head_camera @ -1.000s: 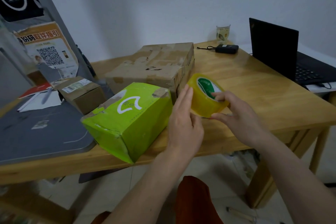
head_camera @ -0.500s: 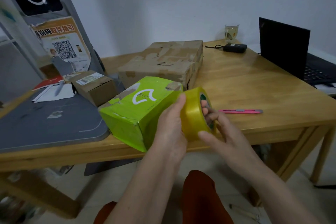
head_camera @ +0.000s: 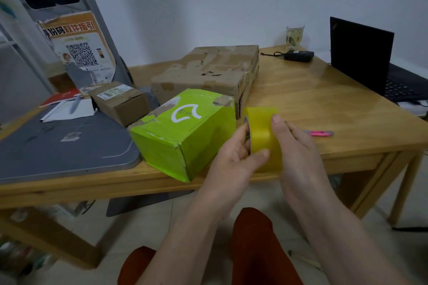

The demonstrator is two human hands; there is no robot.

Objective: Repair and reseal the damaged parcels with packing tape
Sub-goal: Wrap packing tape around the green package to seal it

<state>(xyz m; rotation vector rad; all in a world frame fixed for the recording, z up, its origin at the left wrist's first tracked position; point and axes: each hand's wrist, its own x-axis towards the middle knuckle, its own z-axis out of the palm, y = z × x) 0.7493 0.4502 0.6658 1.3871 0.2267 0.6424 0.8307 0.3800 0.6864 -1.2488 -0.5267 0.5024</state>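
Between hands [head_camera: 266, 152]: glossy yellow tape roll [head_camera: 264, 132].

Tape roll [head_camera: 262, 136]: yellow translucent packing tape, stood on edge, held above the table's near edge just right of the green box. Green box [head_camera: 185, 132]: bright green with a white logo on top, tilted, near corner overhanging the table edge; torn and scuffed along its top edges and corners. Large box [head_camera: 208, 71]: brown cardboard, flat behind the green box, top worn with old tape and small holes. Small box [head_camera: 120, 102]: brown, labelled, closed, left of the green box.
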